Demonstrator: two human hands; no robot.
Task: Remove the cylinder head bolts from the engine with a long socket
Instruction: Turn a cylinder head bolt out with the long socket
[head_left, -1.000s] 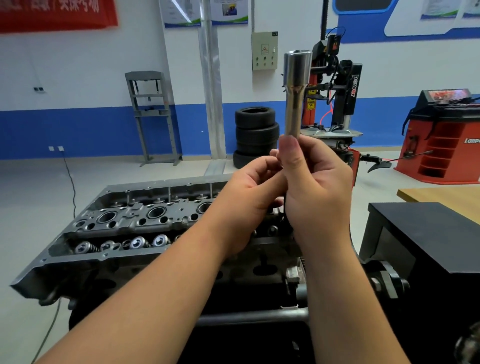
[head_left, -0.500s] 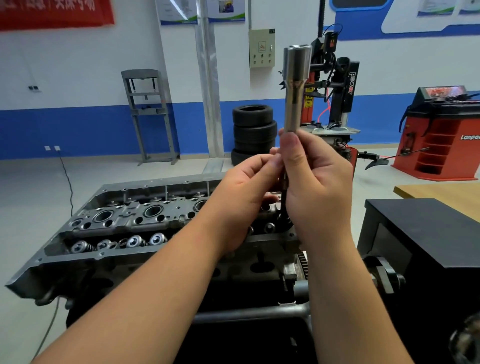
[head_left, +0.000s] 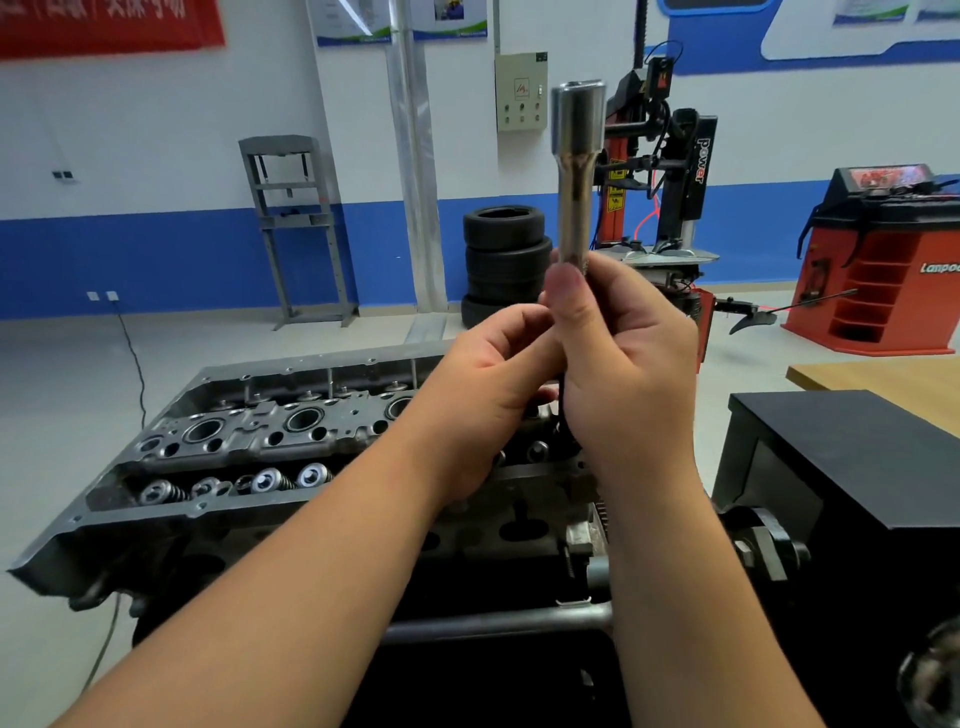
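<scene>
A long shiny steel socket (head_left: 575, 171) stands upright in front of me, raised above the engine. My right hand (head_left: 628, 364) grips its lower end, thumb pressed on the shaft. A thin dark rod hangs below that fist; its lower end is hidden. My left hand (head_left: 493, 384) sits just left of the right one, fingers curled toward the socket's base; what they hold is hidden. The grey cylinder head (head_left: 249, 441) lies below, with valve springs and round bores showing on its left part. Its right part is covered by my hands.
A black box-shaped stand (head_left: 852, 467) is at the right, with a wooden table (head_left: 893, 384) behind it. A steel bar (head_left: 498, 623) crosses below the engine. Stacked tyres (head_left: 504, 260), a tyre changer (head_left: 670, 171) and a red machine (head_left: 883, 270) stand at the back.
Both hands and the socket stay almost in place. The view has shifted slightly; the socket appears a little higher in the frame.
</scene>
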